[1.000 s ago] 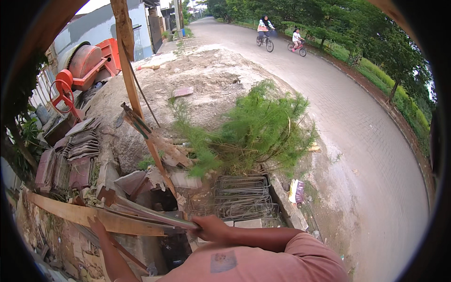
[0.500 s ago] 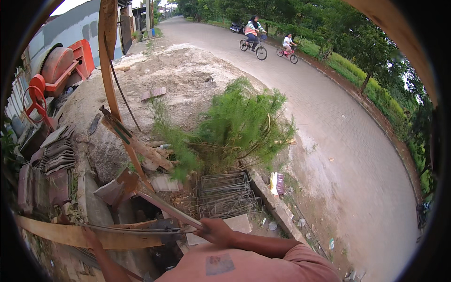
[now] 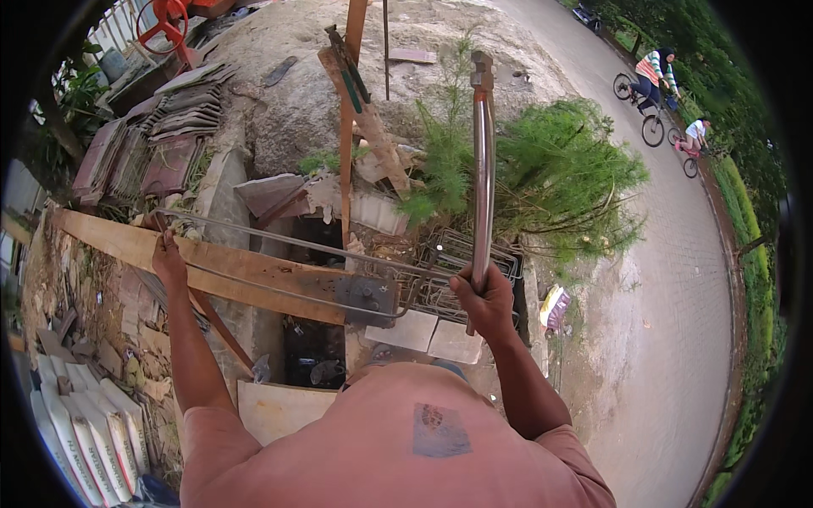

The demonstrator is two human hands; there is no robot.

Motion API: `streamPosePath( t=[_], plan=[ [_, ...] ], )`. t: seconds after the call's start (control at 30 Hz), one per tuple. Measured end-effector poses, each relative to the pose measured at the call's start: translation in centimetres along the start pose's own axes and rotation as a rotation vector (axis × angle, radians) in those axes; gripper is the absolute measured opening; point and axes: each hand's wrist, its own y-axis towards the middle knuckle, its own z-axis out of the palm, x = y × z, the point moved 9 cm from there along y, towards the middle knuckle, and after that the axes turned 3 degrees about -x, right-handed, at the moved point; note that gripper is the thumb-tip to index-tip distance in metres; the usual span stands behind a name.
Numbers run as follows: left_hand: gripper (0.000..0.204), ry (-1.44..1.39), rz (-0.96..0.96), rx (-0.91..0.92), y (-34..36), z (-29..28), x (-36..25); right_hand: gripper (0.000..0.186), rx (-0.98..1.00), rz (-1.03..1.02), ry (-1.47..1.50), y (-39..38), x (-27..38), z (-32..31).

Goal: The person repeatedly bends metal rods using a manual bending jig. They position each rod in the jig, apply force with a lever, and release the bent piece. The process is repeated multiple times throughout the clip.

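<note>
My right hand [image 3: 486,300] is wrapped round a shiny metal bar with a blocky head [image 3: 483,161], held upright. On the left, my left hand [image 3: 168,258] closes on the end of a thin bent steel rod [image 3: 288,239], at the edge of a long wooden plank [image 3: 246,275]. This rod runs along the plank in two roughly parallel lengths, joined by a bend near a dark metal plate [image 3: 370,298] on the plank's right end. Its upper length reaches close to my right hand; whether they touch, I cannot tell.
Bent steel frames [image 3: 453,254] lie beyond the plank, beside a feathery green bush [image 3: 563,178]. Stacked roof tiles [image 3: 174,140] and white sacks [image 3: 89,427] stand to the left. An upright wooden post [image 3: 349,127] rises ahead. Two cyclists [image 3: 654,80] ride the paved road.
My view has turned downward and leftward. The metal bar, earlier slanting up to the left, now stands upright in my right hand. The cyclists appear farther right in the picture.
</note>
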Motion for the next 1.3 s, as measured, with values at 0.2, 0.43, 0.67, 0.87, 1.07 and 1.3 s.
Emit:
streamPosePath(
  t=[0.2,0.43,0.67,0.87,1.07,1.3],
  plan=[
    [0.035,0.115,0.011,0.018,-1.1,-1.1,7.4,0.016,0.117,0.107,0.047,2.2,-6.3,4.5],
    [0.037,0.331,0.046,0.015,-3.5,-1.3,10.5,0.018,0.164,0.201,-0.073,0.2,-10.5,6.4],
    [0.033,0.517,0.031,0.022,-2.2,-1.1,10.4,0.019,0.227,0.191,-0.172,-0.8,-10.3,7.8],
    [0.026,0.663,0.061,0.093,-2.1,-0.6,5.0,0.019,0.251,0.237,-0.251,-1.1,-11.8,8.7],
    [0.023,0.806,0.094,0.149,-1.8,1.8,4.3,0.020,0.250,0.275,-0.148,-1.5,-12.6,8.5],
    [0.027,0.800,0.001,0.309,-1.0,2.6,6.0,0.015,0.264,0.217,-0.167,-1.4,-11.4,8.6]
  ],
)
